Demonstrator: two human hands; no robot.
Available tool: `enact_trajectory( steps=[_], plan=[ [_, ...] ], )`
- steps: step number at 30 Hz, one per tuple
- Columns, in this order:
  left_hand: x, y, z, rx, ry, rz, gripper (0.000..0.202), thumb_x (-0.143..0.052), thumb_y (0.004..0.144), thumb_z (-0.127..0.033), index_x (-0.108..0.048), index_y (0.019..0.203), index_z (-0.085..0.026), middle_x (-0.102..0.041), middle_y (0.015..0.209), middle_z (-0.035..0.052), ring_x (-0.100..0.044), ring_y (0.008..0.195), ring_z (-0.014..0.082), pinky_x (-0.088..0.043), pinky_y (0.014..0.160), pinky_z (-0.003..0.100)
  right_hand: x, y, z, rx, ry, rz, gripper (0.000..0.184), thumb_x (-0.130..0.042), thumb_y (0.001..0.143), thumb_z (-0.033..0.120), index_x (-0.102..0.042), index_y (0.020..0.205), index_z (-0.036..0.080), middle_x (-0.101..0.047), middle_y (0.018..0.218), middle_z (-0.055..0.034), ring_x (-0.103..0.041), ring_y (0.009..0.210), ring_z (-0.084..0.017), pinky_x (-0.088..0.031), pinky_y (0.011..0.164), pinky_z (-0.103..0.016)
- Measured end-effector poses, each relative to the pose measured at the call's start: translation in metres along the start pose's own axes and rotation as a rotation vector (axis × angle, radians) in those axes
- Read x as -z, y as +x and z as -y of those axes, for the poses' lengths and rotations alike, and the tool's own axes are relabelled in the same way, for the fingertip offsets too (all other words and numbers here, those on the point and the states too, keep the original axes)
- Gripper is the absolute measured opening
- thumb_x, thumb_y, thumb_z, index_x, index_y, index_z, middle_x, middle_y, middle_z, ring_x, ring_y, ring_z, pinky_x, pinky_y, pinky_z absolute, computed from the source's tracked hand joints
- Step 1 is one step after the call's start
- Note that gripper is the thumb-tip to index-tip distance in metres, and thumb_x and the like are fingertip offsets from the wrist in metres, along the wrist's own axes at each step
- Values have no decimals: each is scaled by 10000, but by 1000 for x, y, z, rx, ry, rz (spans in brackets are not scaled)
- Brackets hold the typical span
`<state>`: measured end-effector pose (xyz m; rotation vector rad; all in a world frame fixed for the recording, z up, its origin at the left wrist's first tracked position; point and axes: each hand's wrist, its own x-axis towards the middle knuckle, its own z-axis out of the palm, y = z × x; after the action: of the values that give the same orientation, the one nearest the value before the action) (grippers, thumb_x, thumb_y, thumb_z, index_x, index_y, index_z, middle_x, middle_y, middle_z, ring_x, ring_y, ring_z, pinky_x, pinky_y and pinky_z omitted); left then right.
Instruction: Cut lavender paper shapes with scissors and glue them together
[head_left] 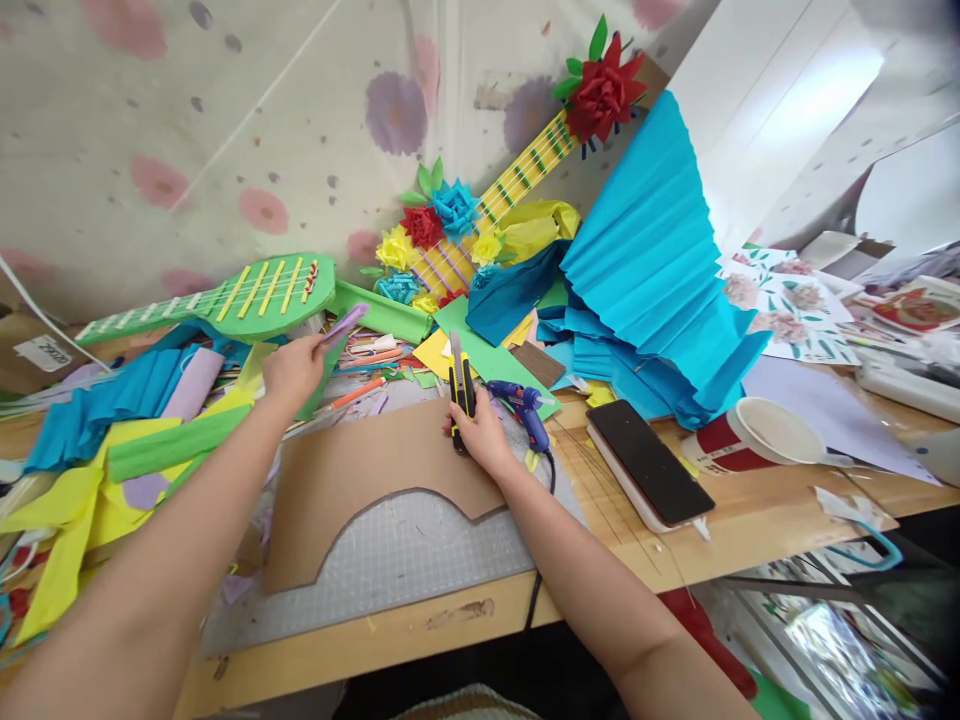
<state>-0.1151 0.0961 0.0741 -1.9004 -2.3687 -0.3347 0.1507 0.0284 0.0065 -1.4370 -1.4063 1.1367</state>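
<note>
My right hand [482, 430] grips a black and yellow utility knife [463, 390], its blade pointing away from me. Under that hand lies a piece of brown cardboard [352, 470] with a curved notch cut in its near edge, on a grey cutting mat [420, 550]. Farther left, my left hand [294, 368] pinches a thin purple strip [346, 322] above the scraps; I cannot tell whether it is paper or foam. Just right of the knife rests a blue hot glue gun [525, 410].
Behind stand a green paper guitar [277, 290] and a yellow guitar [525, 170] with paper flowers. Blue pleated paper [645, 270] rises at the right. A phone [649, 460] and a paper cup [754, 437] are near the right edge. Crepe paper [75, 490] heaps at left.
</note>
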Motion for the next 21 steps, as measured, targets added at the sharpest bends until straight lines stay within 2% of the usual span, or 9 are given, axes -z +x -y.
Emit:
enact_trajectory(
  steps=[3,7,9,11,13,15,18,21],
  plan=[
    [10,1,13,26,40,111,382,-432,810,-410,-604,1096,-224,-664,979,102,-590,845,280,-406,682,343,0,1,0,-7,19,14,246,-463,784,372,-356,961,237,-625,673,12,-632,618,-164,-444,484,-254],
    [6,3,19,21,95,291,354,-519,758,-456,-640,959,-191,-646,923,110,-577,867,287,-412,728,360,1,0,-1,-17,39,29,235,-460,781,369,-347,944,243,-625,677,13,-638,628,-175,-458,497,-269],
    [2,2,19,-14,158,287,354,-556,741,-401,-620,981,-148,-619,965,145,-548,942,305,-407,784,378,1,0,-1,-7,28,35,227,-462,780,364,-346,933,243,-625,673,13,-640,633,-178,-466,518,-280],
    [0,0,16,-83,212,189,439,-587,714,-301,-554,1107,-110,-561,1079,190,-492,1041,329,-383,851,407,1,0,-1,4,12,38,215,-462,781,359,-346,918,242,-624,668,12,-642,636,-182,-470,535,-289],
    [-4,-4,7,-160,187,43,572,-592,690,-231,-459,1230,-101,-481,1200,212,-429,1125,345,-326,930,447,2,-1,0,4,4,41,205,-463,781,358,-345,904,244,-623,666,10,-643,639,-188,-470,539,-296],
    [-10,-6,-9,-282,83,-45,605,-591,687,-249,-437,1260,-132,-411,1298,191,-352,1208,347,-238,1005,468,2,-1,0,1,4,46,201,-466,781,360,-346,896,246,-624,667,7,-645,648,-195,-471,543,-302],
    [-27,-2,-39,-584,-89,103,516,-559,720,-333,-503,1211,-188,-474,1275,123,-402,1188,292,-227,1035,428,2,-1,0,-13,21,47,214,-469,780,367,-348,913,250,-623,671,5,-646,648,-201,-477,550,-314],
    [-50,8,-67,-673,-150,203,428,-503,760,-300,-551,1167,-179,-510,1250,120,-426,1182,258,-278,1018,366,0,1,-1,-17,51,43,229,-472,780,373,-350,934,255,-619,682,6,-647,648,-204,-484,553,-322]
  ],
)
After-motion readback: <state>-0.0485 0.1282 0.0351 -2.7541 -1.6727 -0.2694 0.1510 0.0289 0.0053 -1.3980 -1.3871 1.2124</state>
